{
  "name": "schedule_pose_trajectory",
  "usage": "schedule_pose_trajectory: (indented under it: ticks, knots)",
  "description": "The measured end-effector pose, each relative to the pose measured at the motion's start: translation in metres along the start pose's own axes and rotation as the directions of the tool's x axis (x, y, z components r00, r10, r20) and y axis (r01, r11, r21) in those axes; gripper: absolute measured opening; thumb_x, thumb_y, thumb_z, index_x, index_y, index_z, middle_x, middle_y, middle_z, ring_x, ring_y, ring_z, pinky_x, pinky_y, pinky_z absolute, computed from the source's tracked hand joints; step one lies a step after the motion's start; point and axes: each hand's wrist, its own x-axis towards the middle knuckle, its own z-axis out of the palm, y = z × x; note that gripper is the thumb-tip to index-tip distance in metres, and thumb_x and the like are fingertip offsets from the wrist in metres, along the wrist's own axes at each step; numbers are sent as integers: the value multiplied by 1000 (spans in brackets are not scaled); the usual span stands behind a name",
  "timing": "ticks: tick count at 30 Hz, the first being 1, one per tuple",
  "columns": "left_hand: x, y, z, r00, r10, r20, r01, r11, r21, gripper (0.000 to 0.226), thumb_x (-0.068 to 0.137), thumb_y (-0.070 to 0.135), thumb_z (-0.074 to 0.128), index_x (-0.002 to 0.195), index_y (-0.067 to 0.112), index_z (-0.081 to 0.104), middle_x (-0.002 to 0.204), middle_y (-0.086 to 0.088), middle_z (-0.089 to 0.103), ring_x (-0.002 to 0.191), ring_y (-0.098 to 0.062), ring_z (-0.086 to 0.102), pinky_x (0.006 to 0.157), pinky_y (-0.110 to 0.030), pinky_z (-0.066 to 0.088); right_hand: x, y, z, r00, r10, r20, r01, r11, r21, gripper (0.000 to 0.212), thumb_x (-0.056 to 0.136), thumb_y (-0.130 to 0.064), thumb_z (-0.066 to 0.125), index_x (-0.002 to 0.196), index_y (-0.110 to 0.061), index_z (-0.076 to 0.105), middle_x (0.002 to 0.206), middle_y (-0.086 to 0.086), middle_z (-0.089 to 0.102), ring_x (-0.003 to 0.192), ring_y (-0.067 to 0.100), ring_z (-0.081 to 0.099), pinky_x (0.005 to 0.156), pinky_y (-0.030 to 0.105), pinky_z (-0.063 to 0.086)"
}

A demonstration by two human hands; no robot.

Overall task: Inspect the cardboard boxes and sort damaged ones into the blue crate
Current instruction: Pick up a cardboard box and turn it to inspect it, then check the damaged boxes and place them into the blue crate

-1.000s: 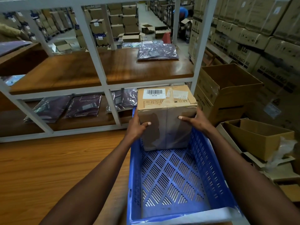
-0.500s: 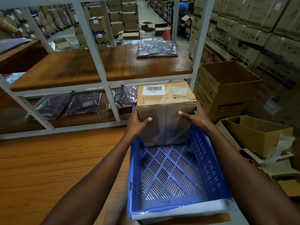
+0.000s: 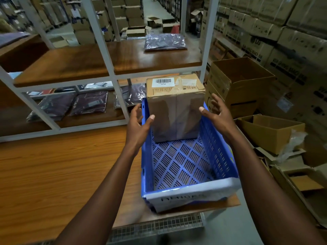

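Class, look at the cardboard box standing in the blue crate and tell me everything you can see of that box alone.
The cardboard box is plain brown, taped shut with clear tape along its top seam and down its front. A white barcode label sits on top, with small printed symbols below. Its top front edge looks crumpled. It stands upright at the far end of the blue crate, on the perforated floor. Left hand and right hand are open on either side, off it.

Wooden table (image 3: 53, 174), bearing a blue crate (image 3: 219, 156) at its right end; behind, a white-framed shelf (image 3: 79, 62) with a bagged garment (image 3: 164, 41) on top; more bagged garments (image 3: 90, 103) on the lower board.
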Motion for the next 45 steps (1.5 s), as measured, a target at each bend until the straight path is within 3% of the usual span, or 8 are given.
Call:
schedule_pose_trajectory:
  ticks: [5,8,14,20,29,32,40,45]
  knots:
    - [-44,12,-10,999,13,34,-11,999,-45,40,102,32,69,141,28,59,139,7,63,122,-7,62,108,-47,54,-52,-11,-4,999,-44,-27,45,999,9,47,98,-28,73,144,-27,60,139,-17,56,120,2,55,82,16,47]
    - [-71,16,-12,995,5,100,5,995,-96,30,103,26,67,133,23,66,128,8,70,119,-10,67,104,-48,57,-91,-10,-2,995,-67,-70,67,998,-6,38,97,-25,74,134,-25,68,127,-17,67,115,-9,60,89,20,54]
    - [-107,23,-12,963,32,266,33,972,-233,17,104,21,64,118,19,72,107,9,75,102,-15,73,96,-42,60,-171,-1,15,968,-75,-239,82,996,22,34,97,-22,75,130,-23,72,123,-12,73,112,-3,68,87,18,58]
    - [-131,13,-16,821,65,568,96,963,-250,16,106,18,59,115,14,72,100,2,77,92,-19,73,93,-41,60,-254,4,44,844,25,-536,33,995,97,25,99,-16,72,123,-22,74,115,-2,78,101,18,75,78,26,57]
    - [-218,1,-24,457,108,883,198,955,-220,17,107,17,60,114,6,71,98,-8,75,88,-21,70,83,-31,58,-412,-6,98,515,188,-836,-60,981,184,19,101,-17,69,117,-27,74,110,1,80,93,22,77,81,35,60]
    - [-253,-2,-21,332,106,937,225,956,-187,17,106,19,62,114,7,71,98,-8,75,84,-18,70,87,-35,58,-462,-7,111,412,220,-884,-92,975,200,20,100,-17,69,118,-25,75,106,2,80,90,23,77,80,37,59]
    - [-373,3,-22,-85,142,986,168,978,-127,17,107,23,60,112,16,74,99,-4,75,90,-23,72,93,-43,58,-605,-6,135,71,284,-956,-99,956,276,20,100,-13,69,115,-25,74,106,7,80,83,12,72,74,29,56]
    - [-466,-2,-30,-286,104,952,132,989,-68,18,107,22,59,112,14,74,94,0,75,87,-23,71,86,-37,58,-709,9,155,-168,334,-928,-123,927,355,24,98,-11,72,121,-10,75,97,7,76,81,5,68,75,18,54]
